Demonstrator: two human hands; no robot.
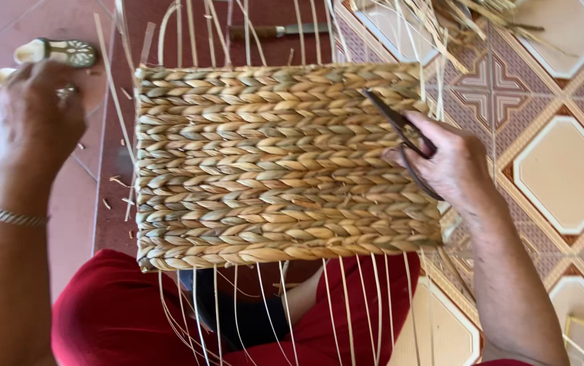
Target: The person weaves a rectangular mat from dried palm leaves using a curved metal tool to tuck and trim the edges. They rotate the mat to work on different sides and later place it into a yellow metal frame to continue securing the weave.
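Observation:
A rectangular woven panel of braided straw lies across my lap, with thin loose strands sticking out past its near and far edges. My right hand rests on the panel's right edge and grips dark metal scissors, whose blades point up and left over the weave. My left hand hovers over the red floor to the left of the panel, fingers curled, nothing visible in it. A ring shows on one finger and a silver bracelet on the wrist.
A pale sandal lies at the upper left on red tiles. A knife lies beyond the panel's far edge. Loose straw is piled at the top right on patterned floor tiles. My red clothing fills the bottom.

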